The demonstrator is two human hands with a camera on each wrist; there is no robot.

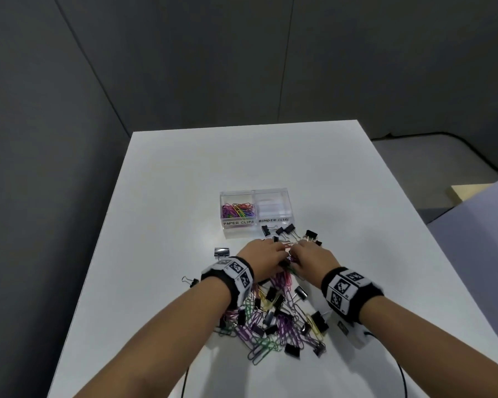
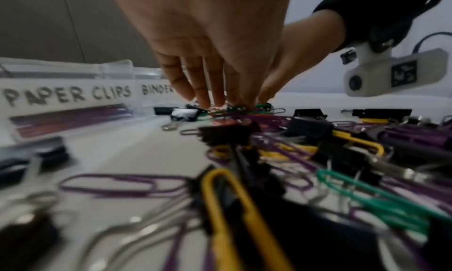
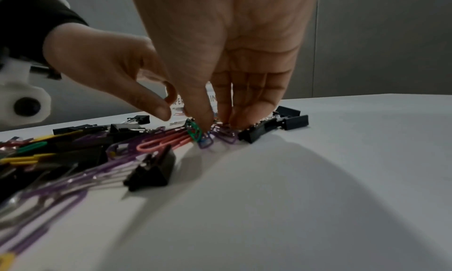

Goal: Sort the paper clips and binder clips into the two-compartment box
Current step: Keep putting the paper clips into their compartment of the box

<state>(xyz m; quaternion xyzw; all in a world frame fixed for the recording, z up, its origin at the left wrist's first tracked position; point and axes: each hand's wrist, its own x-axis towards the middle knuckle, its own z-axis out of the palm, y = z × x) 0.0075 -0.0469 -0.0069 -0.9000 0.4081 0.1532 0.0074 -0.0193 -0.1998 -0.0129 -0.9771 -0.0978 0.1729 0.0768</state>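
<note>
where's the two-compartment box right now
In the head view the two-compartment box stands on the white table just beyond both hands, near the centre; loose black binder clips lie against its front right corner.

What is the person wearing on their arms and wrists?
Forearms are bare, no sleeves. Each wrist has a black band carrying white blocks printed with black square-patterned markers. A white camera unit with a round lens hangs under each wrist, trailing a thin dark cable.

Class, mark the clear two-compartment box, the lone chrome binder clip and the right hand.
Clear two-compartment box (image 1: 239, 222): head view, "PAPER CLIPS" label.
Lone chrome binder clip (image 1: 222, 251): head view, shiny body.
Right hand (image 1: 314, 255): head view, back of hand.
</note>
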